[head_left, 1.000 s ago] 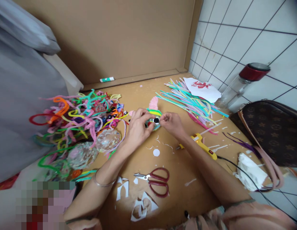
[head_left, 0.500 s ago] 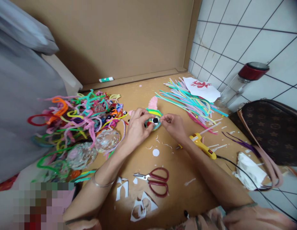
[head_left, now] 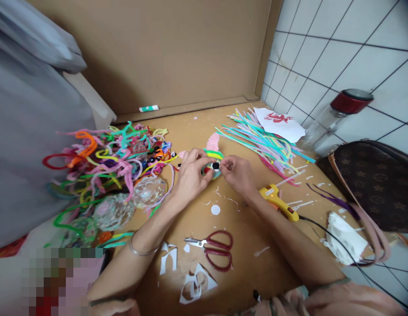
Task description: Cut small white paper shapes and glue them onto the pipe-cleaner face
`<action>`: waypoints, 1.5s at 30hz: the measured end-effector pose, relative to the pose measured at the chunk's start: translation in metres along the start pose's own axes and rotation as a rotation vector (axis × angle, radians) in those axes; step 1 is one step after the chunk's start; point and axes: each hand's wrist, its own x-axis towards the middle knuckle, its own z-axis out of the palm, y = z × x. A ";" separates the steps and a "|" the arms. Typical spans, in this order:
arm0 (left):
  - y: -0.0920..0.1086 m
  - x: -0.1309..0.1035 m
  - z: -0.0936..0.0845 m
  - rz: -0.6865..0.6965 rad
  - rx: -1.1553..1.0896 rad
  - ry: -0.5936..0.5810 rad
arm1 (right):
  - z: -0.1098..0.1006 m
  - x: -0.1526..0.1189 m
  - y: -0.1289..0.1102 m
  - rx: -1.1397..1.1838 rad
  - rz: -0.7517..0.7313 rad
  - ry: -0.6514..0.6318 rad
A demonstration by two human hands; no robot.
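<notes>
A small round craft piece [head_left: 214, 154] with green and yellow bands and a pink fuzzy part [head_left: 213, 141] is at the middle of the table. My left hand [head_left: 193, 172] is closed on its left side, thumb and fingers bent round it. A black disc on white [head_left: 216, 166] shows between my two hands. At its right edge, my right hand [head_left: 237, 172] is pinched; whatever its fingertips hold is too small to make out. Below lies a white paper disc [head_left: 215, 210]. Red-handled scissors [head_left: 218, 250] rest open nearer to me.
Tangled pipe cleaners [head_left: 114, 153] and clear balls [head_left: 150, 192] lie left. Straight pipe cleaners [head_left: 263, 138], a yellow glue gun [head_left: 279, 202] with its cord, a flask [head_left: 335, 114] and a brown bag [head_left: 371, 180] are right. Paper scraps [head_left: 197, 285] lie in front.
My right fingertips have come closer to the black disc, now overlapping its right edge. The whole view has shifted slightly; the table items look unmoved.
</notes>
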 end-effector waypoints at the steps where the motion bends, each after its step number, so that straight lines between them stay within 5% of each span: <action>1: 0.000 0.000 0.000 0.003 0.001 0.000 | -0.001 0.000 -0.001 -0.021 -0.008 -0.001; 7: 0.000 0.000 -0.001 0.017 0.002 0.002 | -0.002 0.005 0.000 -0.011 -0.021 -0.067; 14: -0.001 0.000 -0.001 -0.014 -0.004 -0.004 | -0.004 0.012 0.007 -0.028 -0.211 -0.108; 21: -0.001 -0.001 0.000 -0.017 0.020 0.003 | -0.012 0.017 0.005 -0.074 -0.191 -0.242; 34: 0.003 -0.003 -0.005 0.018 0.107 -0.051 | -0.028 0.044 -0.009 -0.494 -0.433 -0.493; 45: 0.002 -0.004 -0.004 0.022 0.095 -0.037 | -0.033 0.043 -0.022 -0.574 -0.517 -0.440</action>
